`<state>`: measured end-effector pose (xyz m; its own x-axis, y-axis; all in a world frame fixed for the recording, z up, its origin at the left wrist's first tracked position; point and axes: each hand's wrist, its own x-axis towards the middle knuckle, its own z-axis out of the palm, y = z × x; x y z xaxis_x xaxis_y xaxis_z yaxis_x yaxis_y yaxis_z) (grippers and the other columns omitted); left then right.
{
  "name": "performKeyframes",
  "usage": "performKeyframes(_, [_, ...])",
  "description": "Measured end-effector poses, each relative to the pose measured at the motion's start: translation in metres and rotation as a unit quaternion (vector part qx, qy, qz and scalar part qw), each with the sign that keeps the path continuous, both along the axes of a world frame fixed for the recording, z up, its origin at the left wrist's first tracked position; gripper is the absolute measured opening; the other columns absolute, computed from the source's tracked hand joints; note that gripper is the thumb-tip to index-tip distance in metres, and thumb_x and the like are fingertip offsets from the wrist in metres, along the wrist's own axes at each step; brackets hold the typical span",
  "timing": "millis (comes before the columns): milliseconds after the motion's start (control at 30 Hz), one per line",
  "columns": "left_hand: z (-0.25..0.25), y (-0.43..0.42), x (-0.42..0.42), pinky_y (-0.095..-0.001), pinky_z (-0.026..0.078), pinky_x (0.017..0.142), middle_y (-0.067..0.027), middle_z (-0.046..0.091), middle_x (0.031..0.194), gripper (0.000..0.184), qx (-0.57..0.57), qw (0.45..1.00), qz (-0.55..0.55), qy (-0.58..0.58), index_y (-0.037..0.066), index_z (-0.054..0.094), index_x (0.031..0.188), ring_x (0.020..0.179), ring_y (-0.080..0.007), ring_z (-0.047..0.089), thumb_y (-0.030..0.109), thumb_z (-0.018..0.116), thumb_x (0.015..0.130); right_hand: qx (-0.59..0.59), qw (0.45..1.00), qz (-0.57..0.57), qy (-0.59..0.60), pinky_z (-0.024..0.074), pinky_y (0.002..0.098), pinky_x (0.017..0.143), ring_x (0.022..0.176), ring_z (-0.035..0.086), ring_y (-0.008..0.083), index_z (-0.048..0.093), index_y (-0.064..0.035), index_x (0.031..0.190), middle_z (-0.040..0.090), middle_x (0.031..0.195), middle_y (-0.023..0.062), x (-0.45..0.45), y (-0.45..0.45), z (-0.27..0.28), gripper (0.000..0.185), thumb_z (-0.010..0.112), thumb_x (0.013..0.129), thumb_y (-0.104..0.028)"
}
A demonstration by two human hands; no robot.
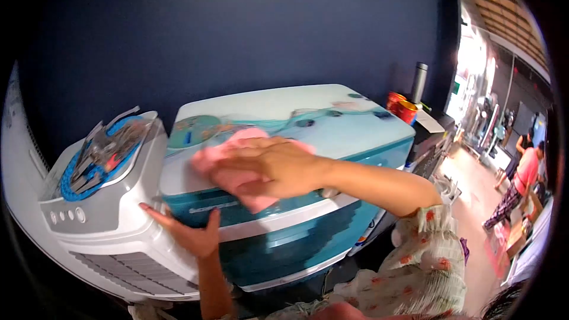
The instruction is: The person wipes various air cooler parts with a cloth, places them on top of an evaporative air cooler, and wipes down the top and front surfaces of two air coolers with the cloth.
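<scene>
A pink cloth point(264, 201) lies bunched on the front part of the white patterned top of a teal plastic drawer unit point(261, 104). My right hand point(267, 169) is on the cloth, pressing it against the top, with the fingers a little blurred; part of the cloth hangs over the front edge. Lower down, my left hand point(189, 234) holds nothing, its thumb and fingers spread. Its thumb is by the unit's front and its fingers reach to the corner of a grey and white air cooler point(136, 216).
On the cooler's top are a blue coiled cord point(83, 192) and a clear plastic bag of parts point(115, 145). Right of the drawer unit stand a metal flask point(419, 83) and orange-red cups point(406, 111). A dark wall rises behind; a person in pink point(526, 169) bends far right.
</scene>
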<state>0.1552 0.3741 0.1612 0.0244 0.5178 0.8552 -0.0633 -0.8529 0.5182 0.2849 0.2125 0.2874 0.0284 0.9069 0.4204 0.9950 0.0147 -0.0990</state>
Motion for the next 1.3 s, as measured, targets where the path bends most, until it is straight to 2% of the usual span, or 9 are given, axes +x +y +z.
performKeyframes(133, [0.002,-0.015,0.007,-0.0443,0.016,0.108,-0.0232,0.011,0.145,0.105,-0.072,0.993,-0.075,-0.05,0.005,0.005,0.142,0.134,-0.0393,0.014,0.023,0.071,0.062,0.006,0.993,-0.104,-0.055,0.0293,0.0387,0.103,0.126,0.037,0.0257,0.042,-0.0158,0.132,0.042,0.135,0.0084,0.067,-0.134,-0.007,0.059,0.041,0.086,-0.052])
performKeyframes(233, [-0.006,-0.011,0.013,-0.0443,0.015,0.109,-0.0189,0.01,0.147,0.085,0.089,0.99,0.108,0.014,0.008,0.007,0.143,0.135,-0.0358,0.013,0.032,0.057,0.078,0.021,0.983,-0.174,-0.054,0.0301,0.038,0.103,0.125,0.038,0.0259,0.043,-0.0184,0.131,0.044,0.133,0.0076,0.114,-0.216,-0.012,0.053,0.038,0.088,-0.049])
performKeyframes(400, [-0.006,-0.017,0.011,-0.0444,0.014,0.108,-0.0195,0.011,0.146,0.076,0.127,0.984,0.122,0.026,0.005,0.011,0.142,0.135,-0.0349,0.013,0.033,0.054,0.085,0.064,0.963,-0.263,0.008,0.0342,0.0393,0.098,0.117,0.043,0.0296,0.058,-0.0053,0.113,0.054,0.12,0.0152,0.156,-0.303,-0.016,0.046,0.038,0.091,-0.041])
performKeyframes(433, [-0.007,-0.019,0.008,-0.0445,0.014,0.108,-0.0195,0.012,0.146,0.075,0.117,0.984,0.127,0.035,0.004,0.012,0.141,0.135,-0.0349,0.013,0.031,0.054,0.085,0.157,0.958,-0.239,-0.025,0.0415,0.0379,0.087,0.099,0.055,0.0265,0.062,0.0003,0.099,0.061,0.102,0.0181,0.172,-0.313,-0.028,0.047,0.039,0.092,-0.04])
performKeyframes(533, [-0.003,-0.032,-0.011,-0.044,0.015,0.107,-0.0192,0.016,0.145,0.065,0.141,0.974,0.163,0.067,0.002,0.02,0.139,0.134,-0.0343,0.017,0.021,0.053,0.086,0.173,0.843,-0.392,0.325,0.0442,0.0283,0.064,0.07,0.053,0.0123,0.06,-0.0025,0.087,0.06,0.079,0.0069,0.156,-0.34,-0.006,0.041,0.038,0.094,-0.037])
performKeyframes(667, [0.021,-0.064,-0.027,-0.0424,0.018,0.106,-0.0184,0.025,0.142,0.056,0.19,0.972,0.106,0.084,0.001,0.031,0.135,0.131,-0.0334,0.025,0.02,0.053,0.086,0.528,0.598,-0.127,0.59,0.0504,0.032,0.075,0.092,0.058,0.0196,0.053,-0.0042,0.114,0.057,0.107,0.0113,0.142,-0.334,0.005,0.04,0.043,0.093,-0.037])
performKeyframes(1067, [0.126,-0.197,0.056,-0.0376,0.043,0.089,-0.0178,0.051,0.118,0.056,0.34,0.898,-0.261,0.1,0.0,0.052,0.115,0.108,-0.0316,0.051,0.019,0.073,0.067,0.34,0.534,0.28,0.722,0.0447,0.0402,0.09,0.104,0.054,0.026,0.048,-0.006,0.118,0.054,0.116,0.0108,0.065,-0.151,0.028,0.04,0.044,0.092,-0.036])
performKeyframes(1233, [0.159,-0.2,0.08,-0.0353,0.047,0.078,-0.0161,0.058,0.102,0.043,0.344,0.907,-0.216,0.109,0.0,0.053,0.112,0.091,-0.0262,0.058,0.017,0.066,0.075,0.298,0.495,0.323,0.75,0.038,0.0376,0.096,0.116,0.045,0.0241,0.041,-0.0084,0.125,0.047,0.125,0.0101,0.046,-0.115,0.03,0.055,0.034,0.091,-0.051])
performKeyframes(1300, [0.173,-0.186,0.085,-0.0327,0.048,0.074,-0.0125,0.06,0.096,0.033,0.194,0.895,-0.353,0.19,0.0,0.053,0.109,0.082,-0.0203,0.059,0.015,0.06,0.08,0.282,0.508,0.356,0.732,0.0316,0.0394,0.101,0.12,0.041,0.0243,0.035,-0.0082,0.131,0.044,0.128,0.0088,0.041,-0.118,0.034,0.065,0.028,0.09,-0.059])
